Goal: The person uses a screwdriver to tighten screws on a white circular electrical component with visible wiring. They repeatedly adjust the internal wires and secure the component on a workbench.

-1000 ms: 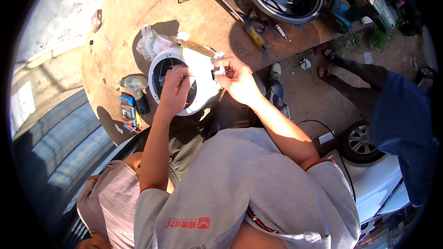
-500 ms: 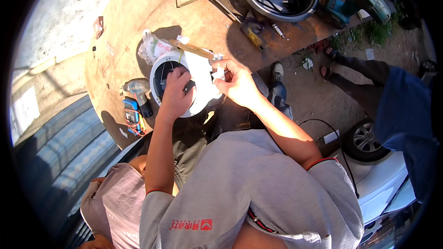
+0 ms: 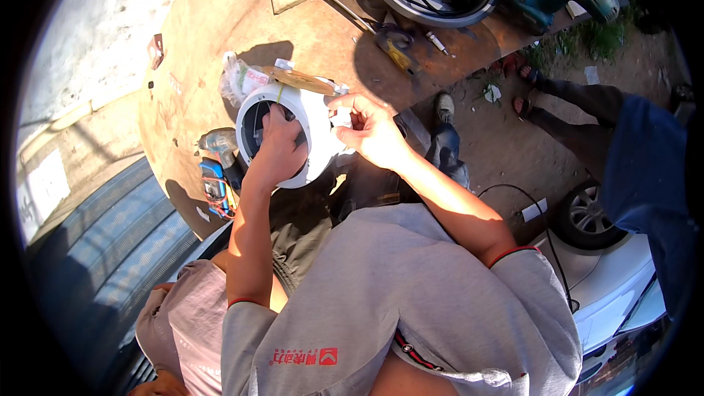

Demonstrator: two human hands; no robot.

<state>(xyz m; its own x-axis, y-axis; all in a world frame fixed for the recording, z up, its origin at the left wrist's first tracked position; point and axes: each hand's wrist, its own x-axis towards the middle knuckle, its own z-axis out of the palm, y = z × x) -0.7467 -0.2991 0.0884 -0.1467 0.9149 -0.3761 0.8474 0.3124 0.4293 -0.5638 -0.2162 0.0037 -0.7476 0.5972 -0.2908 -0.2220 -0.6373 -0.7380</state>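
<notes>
A white, round, hollow housing (image 3: 315, 121) lies on its side at the near edge of the round table, its dark open end to the left. Inside that opening, my left hand (image 3: 279, 152) has its fingers curled; their tips and whatever they hold are hidden. A yellow-green wire (image 3: 279, 95) shows at the rim above them. At the opposite end, my right hand (image 3: 372, 128) pinches a small white part (image 3: 339, 120) between thumb and fingers. A flat tan piece (image 3: 304, 82) sits along the housing's far side.
Beyond the housing lies a plastic bag (image 3: 242, 79). A drill (image 3: 220, 145) and a blue meter (image 3: 213, 176) are left on the wooden tabletop (image 3: 198, 51). A pot-like container with cables (image 3: 433, 18), pliers (image 3: 396, 51) and power tools (image 3: 528, 4) stand farther right. Other people are close by.
My left hand's fingers have shifted slightly inside the opening, and the hand sits a little lower against the rim. The right hand keeps its pinch. The whole view has shifted a little.
</notes>
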